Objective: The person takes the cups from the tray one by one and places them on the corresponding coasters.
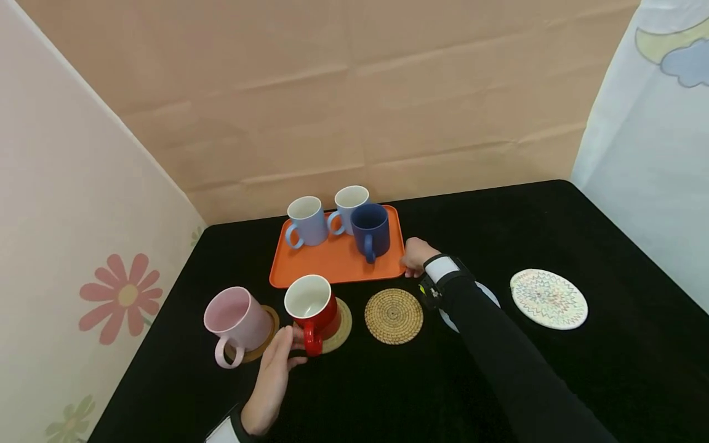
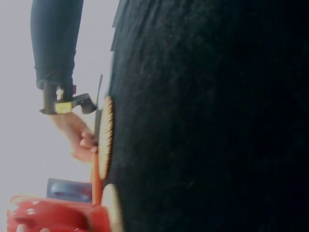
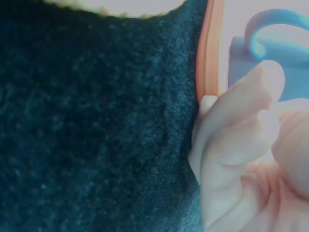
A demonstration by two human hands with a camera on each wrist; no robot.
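Right grip curled on tray corner; left grip at red mug.

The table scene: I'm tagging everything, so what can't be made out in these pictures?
Head view: most of the white disc, hidden by the right sleeve.
Head view: part of the back mug, behind the dark blue mug.
Left wrist view: most of the left hand, cut off by the bottom edge.
Right wrist view: part of the right hand, cut off by the right edge.
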